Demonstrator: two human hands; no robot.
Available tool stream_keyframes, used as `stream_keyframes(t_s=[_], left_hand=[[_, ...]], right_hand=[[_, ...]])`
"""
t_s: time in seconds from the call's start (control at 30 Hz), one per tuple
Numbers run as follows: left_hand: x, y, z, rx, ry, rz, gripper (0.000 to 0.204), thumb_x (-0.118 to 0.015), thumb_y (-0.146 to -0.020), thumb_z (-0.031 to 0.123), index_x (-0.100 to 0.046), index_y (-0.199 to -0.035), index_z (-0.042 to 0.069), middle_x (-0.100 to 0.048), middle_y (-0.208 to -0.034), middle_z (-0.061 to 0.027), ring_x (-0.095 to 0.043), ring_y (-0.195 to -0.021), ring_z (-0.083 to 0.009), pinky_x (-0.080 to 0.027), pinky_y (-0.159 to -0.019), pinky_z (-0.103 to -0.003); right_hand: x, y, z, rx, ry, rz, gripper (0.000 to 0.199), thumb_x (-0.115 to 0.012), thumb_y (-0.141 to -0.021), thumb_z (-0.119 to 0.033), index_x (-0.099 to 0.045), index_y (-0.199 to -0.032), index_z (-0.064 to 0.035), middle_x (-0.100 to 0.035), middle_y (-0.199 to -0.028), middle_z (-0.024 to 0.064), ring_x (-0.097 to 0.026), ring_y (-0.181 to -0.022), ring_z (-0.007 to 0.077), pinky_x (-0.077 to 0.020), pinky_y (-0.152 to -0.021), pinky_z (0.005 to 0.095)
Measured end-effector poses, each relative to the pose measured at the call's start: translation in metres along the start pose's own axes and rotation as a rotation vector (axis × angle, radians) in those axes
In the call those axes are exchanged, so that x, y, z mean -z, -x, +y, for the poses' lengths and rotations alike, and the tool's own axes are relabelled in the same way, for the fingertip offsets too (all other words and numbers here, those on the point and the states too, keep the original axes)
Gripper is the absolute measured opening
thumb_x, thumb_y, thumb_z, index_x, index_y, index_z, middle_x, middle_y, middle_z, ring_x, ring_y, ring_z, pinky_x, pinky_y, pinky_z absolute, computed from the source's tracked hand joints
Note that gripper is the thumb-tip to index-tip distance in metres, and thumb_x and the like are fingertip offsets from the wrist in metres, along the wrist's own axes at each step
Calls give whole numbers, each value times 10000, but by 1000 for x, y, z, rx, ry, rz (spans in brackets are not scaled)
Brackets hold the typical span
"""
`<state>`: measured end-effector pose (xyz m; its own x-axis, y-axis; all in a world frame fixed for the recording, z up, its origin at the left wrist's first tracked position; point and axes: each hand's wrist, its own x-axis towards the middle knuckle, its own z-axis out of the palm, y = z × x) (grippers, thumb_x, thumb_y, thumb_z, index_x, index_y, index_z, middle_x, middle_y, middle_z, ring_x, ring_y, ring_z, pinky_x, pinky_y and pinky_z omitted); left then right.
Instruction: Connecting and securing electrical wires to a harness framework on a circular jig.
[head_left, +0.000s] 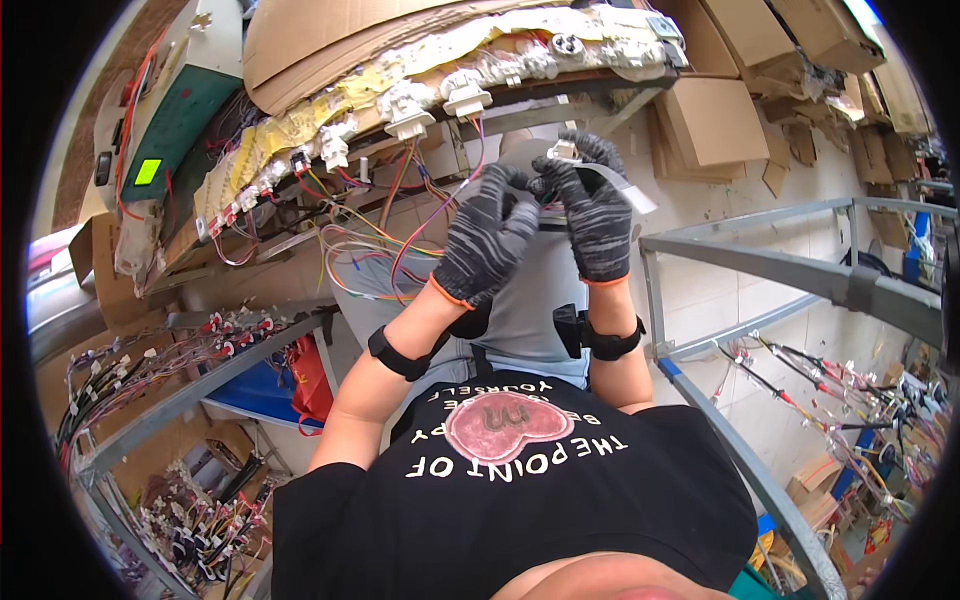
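My two hands, in dark grey striped gloves with orange cuffs, meet over my lap in front of the wiring board. My right hand point(600, 220) is closed around a small white plastic connector point(564, 151). A flat white strip point(628, 188) sticks out to the right past its fingers. Beside it, my left hand point(487, 237) has its fingers curled in, tips close to the right hand; whatever they pinch is hidden. Loose purple, yellow and orange wires point(398, 262) hang left of my left hand, below white connector housings point(408, 115) on the board's edge point(520, 98).
A green tester box point(190, 130) with a lit display stands at the far left. Grey metal racks point(780, 265) flank me on both sides, with wire harnesses point(205, 525) hanging or heaped there. Cardboard boxes point(705, 120) are stacked at the back right.
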<state>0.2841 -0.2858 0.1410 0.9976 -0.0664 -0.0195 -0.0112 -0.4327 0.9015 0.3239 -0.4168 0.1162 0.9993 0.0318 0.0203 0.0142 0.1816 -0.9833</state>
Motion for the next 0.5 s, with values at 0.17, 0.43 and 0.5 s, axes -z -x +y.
stream_keyframes(t_s=[0.17, 0.43, 0.5], left_hand=[[20, -30, -29, -37, 111, 325, 248, -379, -922, 168, -555, -926, -6, -582, -840, -119, -566, -716, -216, -457, -619, -309], [30, -39, -17, 156, 344, 322, 342, -393, -942, 252, -595, -808, 11, -604, -694, -127, -579, -596, -215, -462, -563, -332], [33, -37, -20, 133, 240, 264, 289, -446, -915, 228, -594, -815, 1, -606, -722, -161, -590, -651, -289, -459, -605, -370]], right_hand=[[-32, -26, -6, 116, 124, -131, 427, -499, -877, 8, -422, -1296, -12, -568, -1105, 59, -546, -788, 77, -461, -696, 213], [-50, -35, -12, 183, 126, 167, 331, -618, -723, 68, -568, -1039, -18, -581, -853, 41, -530, -709, 105, -457, -644, 235], [-49, -36, -10, 318, 270, 147, 317, -629, -739, 56, -575, -1041, -27, -581, -856, 23, -520, -711, 80, -447, -639, 215]])
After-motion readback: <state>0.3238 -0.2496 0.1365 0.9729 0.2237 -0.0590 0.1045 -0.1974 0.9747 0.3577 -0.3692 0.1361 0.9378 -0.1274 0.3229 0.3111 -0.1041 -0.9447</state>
